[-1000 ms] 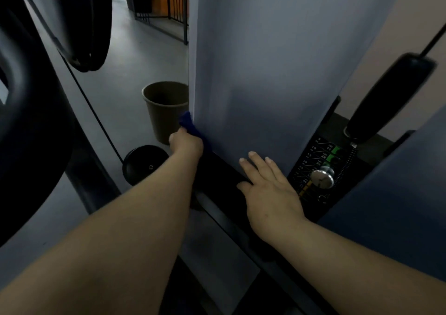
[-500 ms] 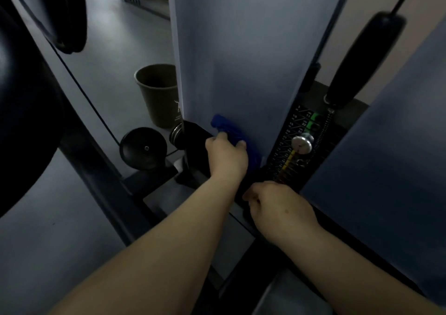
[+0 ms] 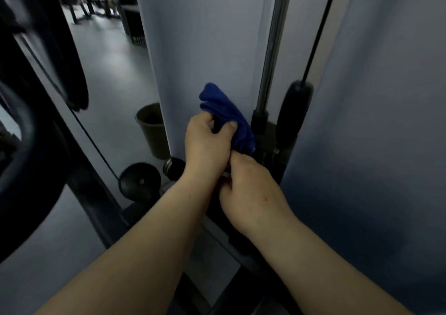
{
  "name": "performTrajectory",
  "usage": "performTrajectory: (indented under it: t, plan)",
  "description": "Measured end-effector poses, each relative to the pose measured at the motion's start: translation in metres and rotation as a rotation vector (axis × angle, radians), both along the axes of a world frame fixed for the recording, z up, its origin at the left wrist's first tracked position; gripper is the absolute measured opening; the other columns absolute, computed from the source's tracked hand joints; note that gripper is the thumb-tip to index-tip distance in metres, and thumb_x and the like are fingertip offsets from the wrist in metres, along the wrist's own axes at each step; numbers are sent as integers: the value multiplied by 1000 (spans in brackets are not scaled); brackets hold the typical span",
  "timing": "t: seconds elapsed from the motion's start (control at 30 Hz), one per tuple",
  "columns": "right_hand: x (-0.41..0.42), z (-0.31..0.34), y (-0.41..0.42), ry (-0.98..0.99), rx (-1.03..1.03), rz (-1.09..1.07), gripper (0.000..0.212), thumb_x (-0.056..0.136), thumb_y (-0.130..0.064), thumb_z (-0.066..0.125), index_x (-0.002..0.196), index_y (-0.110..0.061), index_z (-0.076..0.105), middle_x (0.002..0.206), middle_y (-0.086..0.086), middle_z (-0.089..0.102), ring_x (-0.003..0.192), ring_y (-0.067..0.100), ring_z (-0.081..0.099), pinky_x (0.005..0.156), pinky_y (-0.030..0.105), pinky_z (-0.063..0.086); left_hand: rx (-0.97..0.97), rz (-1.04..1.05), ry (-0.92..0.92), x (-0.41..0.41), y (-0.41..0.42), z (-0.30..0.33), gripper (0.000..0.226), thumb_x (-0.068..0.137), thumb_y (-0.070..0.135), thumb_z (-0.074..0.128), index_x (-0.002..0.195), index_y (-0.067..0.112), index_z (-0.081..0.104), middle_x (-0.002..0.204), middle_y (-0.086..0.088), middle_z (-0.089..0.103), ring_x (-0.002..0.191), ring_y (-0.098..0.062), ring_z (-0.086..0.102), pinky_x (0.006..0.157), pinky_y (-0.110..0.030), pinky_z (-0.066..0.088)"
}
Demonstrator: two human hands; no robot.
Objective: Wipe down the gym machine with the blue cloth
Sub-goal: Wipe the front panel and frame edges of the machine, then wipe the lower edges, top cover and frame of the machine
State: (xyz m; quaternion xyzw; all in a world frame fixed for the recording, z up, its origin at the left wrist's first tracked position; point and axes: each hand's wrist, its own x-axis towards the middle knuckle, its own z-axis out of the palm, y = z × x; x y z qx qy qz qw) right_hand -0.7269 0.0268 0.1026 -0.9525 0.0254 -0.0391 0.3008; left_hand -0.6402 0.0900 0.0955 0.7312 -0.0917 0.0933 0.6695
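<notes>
The blue cloth [image 3: 226, 114] is bunched against the grey upright panel [image 3: 205, 49] of the gym machine. My left hand [image 3: 206, 143] grips the cloth, thumb and fingers curled round it. My right hand [image 3: 251, 194] sits just below and to the right, fingers curled, its fingertips at the cloth's lower end; whether they pinch it is hidden behind the left hand. A chrome guide rod [image 3: 272, 49] and a black handle [image 3: 293, 114] on a cable stand right of the cloth.
A brown bin [image 3: 152, 128] stands on the grey floor left of the panel. A black round knob [image 3: 140, 181] and a dark frame bar [image 3: 96, 208] lie below left. A second grey panel [image 3: 374, 121] fills the right. Dark padded machine parts [image 3: 29, 145] crowd the left edge.
My left hand moved the cloth from the panel's left edge across to its right side and higher. My right hand left the panel, curled, and came up to the cloth's lower end.
</notes>
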Motion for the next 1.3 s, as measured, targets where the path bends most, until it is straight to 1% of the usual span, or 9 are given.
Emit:
performTrajectory:
  t: [0.1, 0.23, 0.53, 0.63, 0.73, 0.83, 0.93, 1.03, 1.3]
  plan:
    - [11, 53, 5, -179, 40, 13, 30, 97, -21, 51, 127, -21, 48, 120, -2, 52, 98, 13, 55, 78, 28, 48, 60, -9, -192, 8, 2, 71, 21, 90, 12, 66, 82, 30, 60, 83, 17, 63, 73, 13, 59, 65, -5, 47]
    - [22, 122, -1, -418, 34, 14, 26, 101, -21, 46, 127, -24, 45, 122, -9, 48, 98, 5, 50, 76, 18, 42, 79, 39, -430, 16, 2, 163, 10, 91, 15, 67, 101, 15, 65, 100, -1, 68, 92, -8, 64, 81, -28, 55]
    - [9, 268, -24, -1107, 38, -181, 53, 93, -12, 56, 135, -35, 34, 136, -18, 28, 115, -8, 38, 85, 5, 43, -227, -98, -666, -11, -18, 325, 30, 89, 11, 66, 87, 39, 57, 81, 22, 67, 78, 4, 66, 66, -19, 55]
    - [2, 318, -33, -1261, -189, -200, 67, 91, -9, 56, 144, -36, 23, 150, -9, 11, 140, 10, 24, 110, 27, 37, -376, -230, -671, -26, -28, 367, 26, 87, 16, 68, 108, 27, 60, 94, 14, 70, 79, 3, 68, 62, -14, 54]
    - [-7, 372, -39, -1250, -368, -214, 77, 90, -11, 58, 148, -36, 14, 155, -8, 3, 140, 18, 19, 113, 34, 31, -464, -507, -569, -45, -38, 405, 15, 93, 9, 59, 106, 13, 64, 67, 4, 71, 57, -6, 67, 48, -18, 50]
    - [-25, 416, -55, -1184, -656, -346, 77, 89, -8, 53, 152, -32, 17, 160, -4, 8, 129, 25, 24, 99, 32, 37, -454, -656, -591, -47, -50, 428, 24, 99, 13, 51, 119, 18, 63, 91, 1, 75, 85, -11, 72, 70, -23, 56]
    - [-47, 443, -79, -1144, -1032, -520, 61, 93, -19, 54, 148, -24, 29, 158, 1, 19, 131, 31, 25, 98, 38, 33, -326, -474, -739, -33, -63, 421, 24, 101, 27, 50, 121, 33, 61, 121, 7, 66, 115, -8, 59, 92, -23, 47]
    - [-56, 449, -96, -948, -1208, -559, 65, 97, -27, 48, 153, -22, 16, 162, 3, 1, 144, 33, 8, 115, 43, 16, -251, -324, -618, -28, -82, 397, 30, 100, 38, 48, 130, 36, 51, 129, 11, 54, 114, -5, 52, 78, -16, 41]
    - [-61, 410, -107, -870, -1468, -490, 58, 98, -37, 30, 152, -17, 31, 161, 4, 24, 149, 28, 13, 120, 46, -1, -298, -322, -619, -24, -109, 363, 45, 103, 47, 27, 101, 19, 61, 96, -8, 65, 84, -17, 61, 68, -22, 46]
